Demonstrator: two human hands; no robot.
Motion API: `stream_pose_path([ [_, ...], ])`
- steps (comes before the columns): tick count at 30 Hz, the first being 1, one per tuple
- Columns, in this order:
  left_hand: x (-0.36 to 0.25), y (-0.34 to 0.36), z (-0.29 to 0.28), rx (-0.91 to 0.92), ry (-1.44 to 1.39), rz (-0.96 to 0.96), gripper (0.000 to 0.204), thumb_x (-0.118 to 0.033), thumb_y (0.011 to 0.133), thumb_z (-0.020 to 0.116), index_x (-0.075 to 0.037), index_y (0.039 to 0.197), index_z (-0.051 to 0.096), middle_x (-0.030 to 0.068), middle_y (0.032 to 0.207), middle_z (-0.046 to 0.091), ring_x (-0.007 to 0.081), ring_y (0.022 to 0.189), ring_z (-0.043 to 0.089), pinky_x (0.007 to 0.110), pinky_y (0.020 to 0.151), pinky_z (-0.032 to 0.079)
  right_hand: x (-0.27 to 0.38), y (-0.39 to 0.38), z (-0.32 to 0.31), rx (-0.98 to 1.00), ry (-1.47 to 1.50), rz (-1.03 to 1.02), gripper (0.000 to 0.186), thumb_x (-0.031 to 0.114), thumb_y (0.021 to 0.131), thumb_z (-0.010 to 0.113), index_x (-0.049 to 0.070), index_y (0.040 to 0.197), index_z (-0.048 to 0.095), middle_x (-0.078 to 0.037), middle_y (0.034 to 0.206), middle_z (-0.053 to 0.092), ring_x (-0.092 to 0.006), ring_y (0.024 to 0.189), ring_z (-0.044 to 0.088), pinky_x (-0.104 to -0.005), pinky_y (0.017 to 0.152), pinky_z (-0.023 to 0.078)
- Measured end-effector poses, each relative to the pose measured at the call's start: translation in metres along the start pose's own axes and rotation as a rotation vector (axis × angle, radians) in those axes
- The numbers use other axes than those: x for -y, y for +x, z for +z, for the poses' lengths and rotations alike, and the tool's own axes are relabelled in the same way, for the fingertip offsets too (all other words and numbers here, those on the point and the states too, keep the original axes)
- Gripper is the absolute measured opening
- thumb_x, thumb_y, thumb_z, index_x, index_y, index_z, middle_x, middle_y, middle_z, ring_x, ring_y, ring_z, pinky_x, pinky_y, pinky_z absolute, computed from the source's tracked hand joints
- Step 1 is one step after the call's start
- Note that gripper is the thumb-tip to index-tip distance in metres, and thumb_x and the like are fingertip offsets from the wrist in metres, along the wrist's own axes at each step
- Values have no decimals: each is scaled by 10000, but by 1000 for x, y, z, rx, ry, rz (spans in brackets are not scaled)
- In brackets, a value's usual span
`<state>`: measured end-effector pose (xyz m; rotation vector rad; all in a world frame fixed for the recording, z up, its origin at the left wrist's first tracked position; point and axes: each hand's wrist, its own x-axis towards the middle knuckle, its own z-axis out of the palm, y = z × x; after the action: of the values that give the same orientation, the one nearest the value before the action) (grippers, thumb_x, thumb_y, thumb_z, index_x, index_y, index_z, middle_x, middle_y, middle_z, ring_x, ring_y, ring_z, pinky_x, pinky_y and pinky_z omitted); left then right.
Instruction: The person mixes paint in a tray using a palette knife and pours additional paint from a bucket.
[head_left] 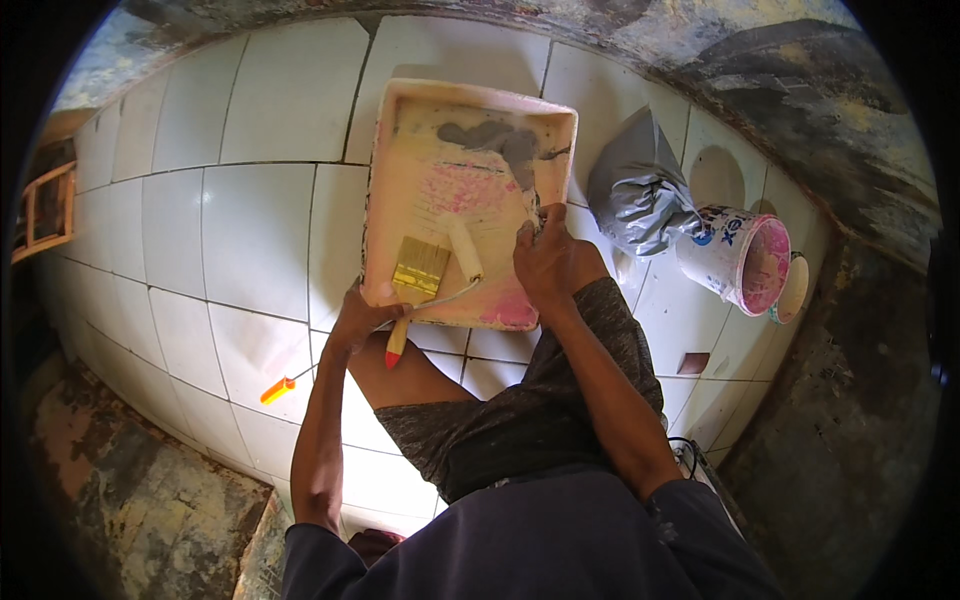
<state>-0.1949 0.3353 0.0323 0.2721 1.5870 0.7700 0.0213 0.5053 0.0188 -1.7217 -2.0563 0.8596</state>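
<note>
A cream paint tray (pixel 405 190) with pink stains and a grey smear at its far end lies in front of me. My left hand (pixel 358 318) is closed on its near left edge. My right hand (pixel 545 255) grips the right edge, fingers curled at the rim. Inside the tray are a wide paintbrush (pixel 421 266), its red-tipped handle jutting over the near edge, and a small white paint roller (pixel 464 249). The roller's wire runs past my left hand to an orange handle (pixel 278 390) outside the tray. Whether my left fingers also touch the wire or brush is hidden.
To the right, a grey plastic bag (pixel 640 190) rests next to a tipped white bucket (pixel 712 262) with pink inside. A small brown square (pixel 693 363) lies on the white tiled floor (pixel 265 245). Stained walls (pixel 800 90) border the floor. A wooden frame (pixel 48 205) stands far left.
</note>
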Motion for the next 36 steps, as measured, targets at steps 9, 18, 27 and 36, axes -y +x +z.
stream_pose_path([
  [9,4,0,1,-7,9,11,629,-100,647,812,87,1150,483,137,1020,601,194,909,615,303,819,531,0,17,18,-82,246,-62,202,85,798,568,3,948,461,-246,802,590,-433,752,596,-476,683,460],
  [18,1,-2,5,-16,-56,1,660,14,661,768,84,1211,411,154,1098,572,226,962,612,333,854,534,6,35,26,-29,333,-23,176,87,796,574,28,923,468,-233,749,596,-410,713,609,-456,653,469],
  [27,8,-1,4,-19,-31,15,501,-60,682,769,30,1099,506,82,965,593,164,849,607,295,785,531,13,42,30,112,383,41,209,90,776,593,17,943,491,-170,804,592,-301,733,590,-384,682,472],
  [36,4,0,5,-7,-53,1,599,-6,669,767,67,1176,456,133,1055,587,210,937,612,323,831,533,23,50,43,60,394,-58,204,98,775,590,39,940,487,-208,815,608,-384,753,608,-439,679,474],
])
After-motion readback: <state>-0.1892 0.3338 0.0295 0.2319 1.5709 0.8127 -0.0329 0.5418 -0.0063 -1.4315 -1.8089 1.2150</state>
